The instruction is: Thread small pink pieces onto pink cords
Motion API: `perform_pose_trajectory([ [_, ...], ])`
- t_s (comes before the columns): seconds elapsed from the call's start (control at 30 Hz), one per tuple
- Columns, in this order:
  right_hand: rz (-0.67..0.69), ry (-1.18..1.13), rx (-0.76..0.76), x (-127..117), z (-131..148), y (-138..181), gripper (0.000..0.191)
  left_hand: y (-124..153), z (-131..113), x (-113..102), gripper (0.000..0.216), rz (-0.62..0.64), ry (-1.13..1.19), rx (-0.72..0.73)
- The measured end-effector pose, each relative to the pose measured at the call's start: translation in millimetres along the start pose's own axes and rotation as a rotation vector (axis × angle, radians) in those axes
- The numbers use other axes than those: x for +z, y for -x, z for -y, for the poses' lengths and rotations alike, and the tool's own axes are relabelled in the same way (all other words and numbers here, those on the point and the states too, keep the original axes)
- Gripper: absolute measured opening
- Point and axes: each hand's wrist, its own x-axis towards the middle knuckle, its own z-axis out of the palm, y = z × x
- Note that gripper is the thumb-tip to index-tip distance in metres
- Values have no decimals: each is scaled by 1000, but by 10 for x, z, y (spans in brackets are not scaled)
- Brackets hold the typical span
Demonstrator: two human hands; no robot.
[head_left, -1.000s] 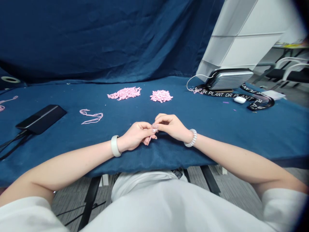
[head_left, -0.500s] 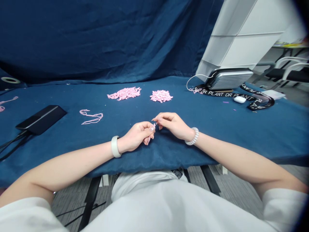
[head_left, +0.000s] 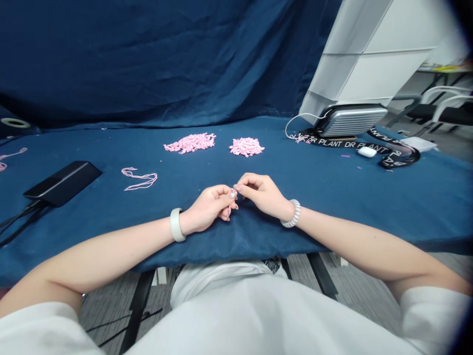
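Note:
Over the front part of the blue-covered table, my left hand (head_left: pixel 211 209) is closed, thumb against fingers, on a small pink cord (head_left: pixel 229 210). Most of the cord is hidden; a short tail shows below the thumb. My right hand (head_left: pixel 265 195) meets it from the right, thumb and index finger pinched at the cord's upper end by the left thumb tip. Beyond the hands lie a wide pile of small pink knotted pieces (head_left: pixel 192 143) and a smaller, rounder pink pile (head_left: pixel 246 147). Loose pink strands (head_left: pixel 142 183) lie curved left of the hands.
A black box-shaped device (head_left: pixel 62 182) with cables lies at the left. To the right are a silver ridged case (head_left: pixel 353 121), a black lettered lanyard (head_left: pixel 332 143) and a white earbud case (head_left: pixel 367 152). More pink cord (head_left: pixel 13 155) lies at the far left edge.
My right fingers have closed into a pinch against the left fingertips, on the cord's upper end. The left hand has barely shifted; the piles are unchanged.

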Motion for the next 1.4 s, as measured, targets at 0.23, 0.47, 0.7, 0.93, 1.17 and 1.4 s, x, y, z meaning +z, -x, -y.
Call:
perform_pose_trajectory([
  [0.23, 20, -4, -7, 13, -24, -2, 26, 3, -29, 16, 29, -5, 16, -32],
  [0.47, 15, -10, -13, 14, -42, -10, 25, -4, -26, 6, 28, 5, 13, -47],
  [0.7, 47, -95, 34, 15, -19, -14, 26, 7, -31, 4, 28, 12, -2, -34],
  [0.93, 123, -261, 84, -64, -37, -52, 28, 11, -14, -8, 29, 26, -9, 4],
  [1.17, 226, -275, 44, -61, -91, -50, 21, 11, -9, -21, 30, 23, -7, 17],
  [1.4, 186, -324, 43, -31, -112, -39, 12, 9, -14, -13, 32, 17, 6, 9],
])
